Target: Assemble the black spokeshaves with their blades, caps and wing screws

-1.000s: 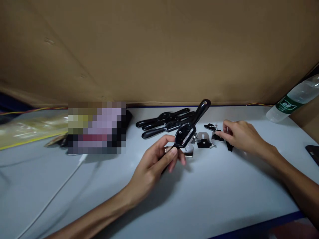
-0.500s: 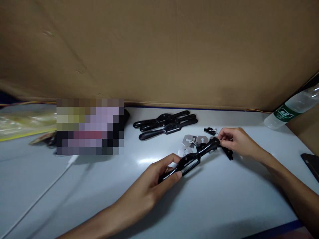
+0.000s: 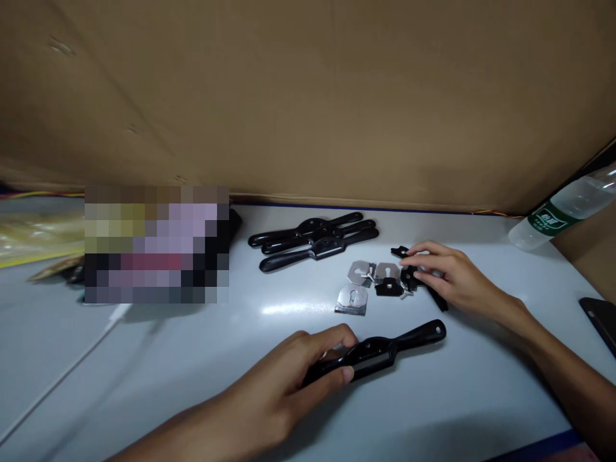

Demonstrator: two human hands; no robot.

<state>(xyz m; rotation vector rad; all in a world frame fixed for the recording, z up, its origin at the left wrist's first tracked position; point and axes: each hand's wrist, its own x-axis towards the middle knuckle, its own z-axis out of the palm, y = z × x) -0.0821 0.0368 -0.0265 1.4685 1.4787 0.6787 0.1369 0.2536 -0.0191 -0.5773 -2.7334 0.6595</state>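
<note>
My left hand (image 3: 293, 375) is wrapped round one handle of a black two-handled tool body (image 3: 385, 350) that lies flat on the white table (image 3: 202, 359). My right hand (image 3: 445, 273) rests farther back with its fingers stretched over small black clamp parts (image 3: 409, 277). Three silver metal plates (image 3: 366, 280) lie just left of that hand, one with a black cap (image 3: 389, 288) on it. A short black piece pokes out under my right palm.
Three more black tool bodies (image 3: 312, 239) lie stacked at the back centre. A cardboard wall (image 3: 308, 96) closes the far side. A water bottle (image 3: 563, 208) lies at the right, a dark object (image 3: 601, 314) at the right edge, a white cable (image 3: 62, 375) at the left.
My left hand brought the black tool body down from tilted upright in the air to flat on the table, nearer me. My right hand let go of its far end and moved back over the small parts.
</note>
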